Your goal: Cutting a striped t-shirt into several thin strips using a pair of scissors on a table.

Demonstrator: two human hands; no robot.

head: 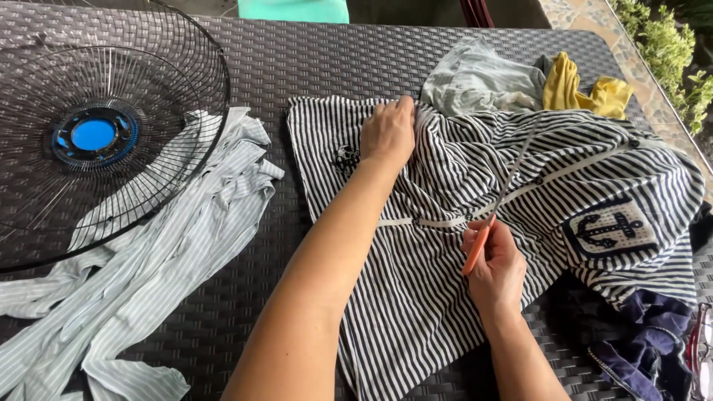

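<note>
the left hand (388,132) presses flat, fingers released, on the striped garment (445,245) at mid counter (297,59). the right hand (496,269) grips orange-handled scissors (494,209); bunched folds could snag, skewing the cut.

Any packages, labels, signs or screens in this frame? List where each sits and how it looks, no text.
No packages, signs or screens show.
Anchor patch: sewn on the striped garment, right of the right hand with its orange-handled scissors; shield-like, navy anchor on white.
Small dark emblem: on the same garment, just left of the left hand; details too small to tell.
</note>
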